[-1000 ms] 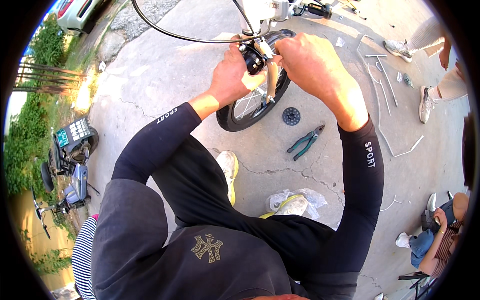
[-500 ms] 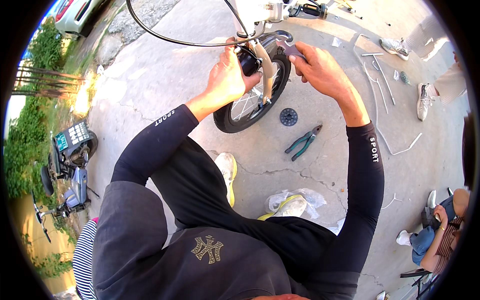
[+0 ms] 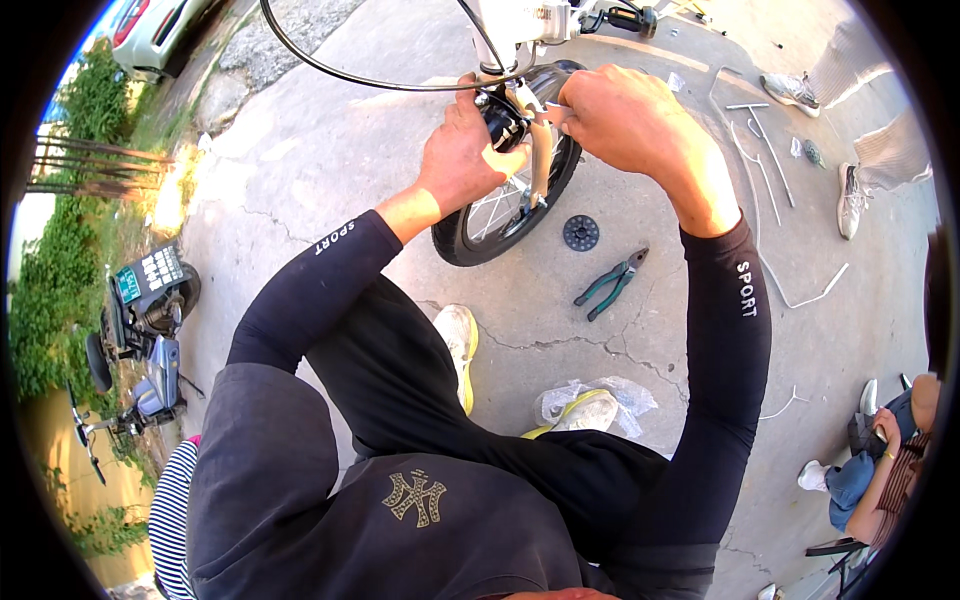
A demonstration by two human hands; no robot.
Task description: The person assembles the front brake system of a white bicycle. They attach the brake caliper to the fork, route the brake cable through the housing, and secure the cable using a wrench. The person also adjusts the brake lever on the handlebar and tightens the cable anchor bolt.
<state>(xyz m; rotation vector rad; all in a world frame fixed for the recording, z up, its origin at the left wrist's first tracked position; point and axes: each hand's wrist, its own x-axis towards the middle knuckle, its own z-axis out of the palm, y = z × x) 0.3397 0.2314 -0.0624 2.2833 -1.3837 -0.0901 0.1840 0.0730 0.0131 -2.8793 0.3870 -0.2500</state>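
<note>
A white bicycle [image 3: 497,30] stands at the top, with its front wheel [image 3: 465,232] turned toward me. My left hand [image 3: 462,155] is closed around a black rounded part [image 3: 504,126] mounted by the top of the fork [image 3: 541,160]; its exact kind is hard to make out. In my right hand [image 3: 630,118] is a flat metal open-ended spanner [image 3: 553,113], largely covered by the fingers, its end up against the fork top. Whatever fastener sits there is hidden.
A black perforated disc [image 3: 580,233] and green-handled pliers [image 3: 612,284] lie on the concrete below the wheel. Bent metal rods [image 3: 765,165] lie to the right, near a standing person's shoes [image 3: 850,200]. Clear plastic [image 3: 630,400] is by my foot. A parked scooter [image 3: 150,340] is at left.
My right hand has moved slightly left and up and turned over, bringing the spanner from beside the tyre to the fork top. My left hand keeps its hold.
</note>
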